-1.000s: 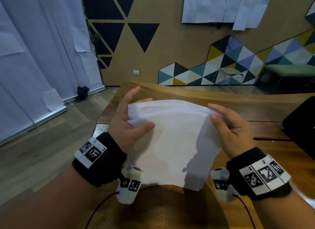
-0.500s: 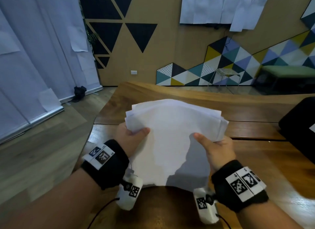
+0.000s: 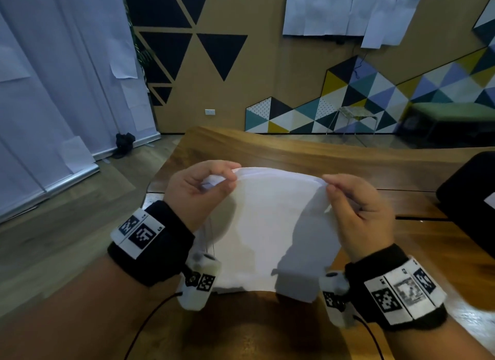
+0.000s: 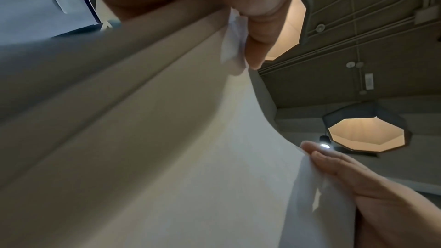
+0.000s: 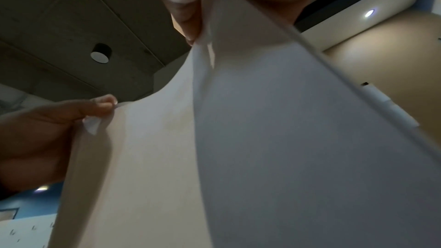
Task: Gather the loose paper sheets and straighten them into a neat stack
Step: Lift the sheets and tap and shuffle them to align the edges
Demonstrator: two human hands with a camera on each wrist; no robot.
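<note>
A bundle of white paper sheets (image 3: 270,225) stands upright on its lower edge on the wooden table (image 3: 348,159), bowed along the top. My left hand (image 3: 198,188) pinches the top left corner between thumb and fingers. My right hand (image 3: 356,207) pinches the top right corner the same way. In the left wrist view the sheets (image 4: 167,148) fill the frame, with my left fingers (image 4: 257,44) at the corner and my right hand (image 4: 358,186) at the far edge. The right wrist view shows the sheets (image 5: 238,157) with my left hand (image 5: 47,129) on the opposite corner.
A black object (image 3: 471,199) sits on the table at the right edge. The table's left edge (image 3: 160,177) drops to a wooden floor. Beyond the table stands a wall with coloured triangles and a green bench (image 3: 452,113).
Both hands have slid up from the sides of the sheets to the top corners. The top edge, fanned and uneven half a second ago, now looks more even and bowed.
</note>
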